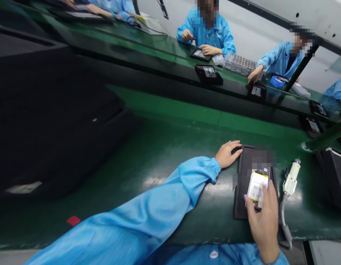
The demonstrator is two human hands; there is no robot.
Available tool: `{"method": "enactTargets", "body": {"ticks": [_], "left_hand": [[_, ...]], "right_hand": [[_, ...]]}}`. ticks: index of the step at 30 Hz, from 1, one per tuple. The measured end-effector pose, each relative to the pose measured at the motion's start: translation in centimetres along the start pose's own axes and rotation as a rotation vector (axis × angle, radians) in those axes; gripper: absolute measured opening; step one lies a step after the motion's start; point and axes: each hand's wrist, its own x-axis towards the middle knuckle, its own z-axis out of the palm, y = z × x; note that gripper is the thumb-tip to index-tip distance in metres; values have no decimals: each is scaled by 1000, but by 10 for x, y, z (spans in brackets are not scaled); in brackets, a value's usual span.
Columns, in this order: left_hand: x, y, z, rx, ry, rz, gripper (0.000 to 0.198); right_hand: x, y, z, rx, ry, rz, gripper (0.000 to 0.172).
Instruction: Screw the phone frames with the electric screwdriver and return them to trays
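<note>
An opened phone [257, 187] lies in a black tray [240, 206] on the green workbench, its white, yellow-edged battery showing. My right hand [265, 222] reaches over its lower end, thumb at the left edge and fingers along the right side, gripping it across its width. Part of the phone is hidden beneath those fingers. At the upper left of the tray, my left hand [227, 155] is open, with its fingers stretched out to the tray's rim and nothing held. Just right of the tray lies a pale electric screwdriver [292, 178] with a grey cable.
Black bins [49, 110] fill the left side, and another black box [334, 176] stands at the right. A green post [327, 134] rises nearby. Across the bench, a conveyor [170, 70] carries trays with phones; several co-workers in blue sit behind it. A red scrap [73, 221] lies front left.
</note>
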Motion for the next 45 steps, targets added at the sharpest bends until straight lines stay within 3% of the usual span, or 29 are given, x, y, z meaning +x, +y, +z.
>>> {"method": "enactTargets", "body": {"ticks": [3, 6, 12, 14, 17, 19, 22, 24, 27, 31, 35, 38, 40, 43, 45], "left_hand": [[-1, 0, 0, 6, -11, -2, 31], [-1, -1, 2, 11, -32, -5, 32], [0, 1, 1, 12, -55, 0, 31], [0, 2, 1, 5, -52, 0, 31], [1, 2, 2, -10, -43, 1, 29], [2, 2, 2, -16, -36, -1, 28], [2, 3, 2, -17, -31, -3, 26], [2, 3, 1, -13, -35, 3, 26], [0, 5, 0, 1, -42, 8, 28], [2, 6, -2, 33, -65, -10, 30], [3, 13, -8, 82, -83, -45, 32], [-17, 24, -8, 150, -63, -91, 43], [-41, 30, -4, 221, -80, -81, 56], [-79, 32, 0, 270, -112, -21, 72], [-91, 32, -5, 161, -127, -68, 73]], "right_hand": [[-15, -5, 22, -66, -42, 32, 75], [-19, 0, 28, -80, -64, 19, 65], [-4, 3, 9, -99, -139, 30, 62], [-2, 10, -5, -99, -99, 74, 58], [0, 33, -28, -115, 65, 203, 59], [4, 49, -38, 4, 131, 341, 62], [11, 61, -38, 353, 120, 592, 67], [16, 56, -28, 550, 98, 697, 70], [22, 39, -11, 597, 92, 613, 68], [23, 37, -7, 289, 159, 371, 64], [17, 57, -8, 45, -36, 343, 74], [14, 60, -1, -35, -121, 295, 80], [12, 55, 5, 10, -119, 302, 74], [8, 41, 14, 217, -57, 417, 61], [5, 32, 19, 424, 4, 516, 62]]}}
